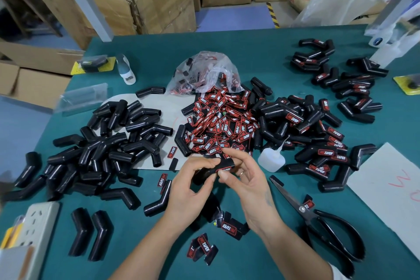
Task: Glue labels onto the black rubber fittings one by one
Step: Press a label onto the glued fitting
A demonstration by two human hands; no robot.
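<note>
Left hand (pixel 191 186) curled round a black fitting (pixel 210 169), gripping it above the green mat (pixel 250 48), just in front of the label heap. Right hand (pixel 241 175) at the fitting's right end: thumb pressing a red-and-black label (pixel 223 170) onto it, index finger arched over the top, remaining fingers loosely spread. Ring on one right finger.

Heap of loose labels (pixel 221 120) at mat centre, spilling from a clear plastic bag (pixel 209 70). Unlabelled fittings (pixel 109 143) piled to the left, partly on a grey sheet (pixel 166 102). Labelled fittings (pixel 318 143) piled to the right; more further back right. Glue bottle (pixel 271 159) lying tilted just right of the hands, nozzle toward the labelled pile. Scissors (pixel 318 218) lying closed on the mat, right of the right forearm. A few stray labels (pixel 202 246) between the forearms. Power strip (pixel 36 229) at lower left. Cardboard boxes (pixel 159 2) behind the table.
</note>
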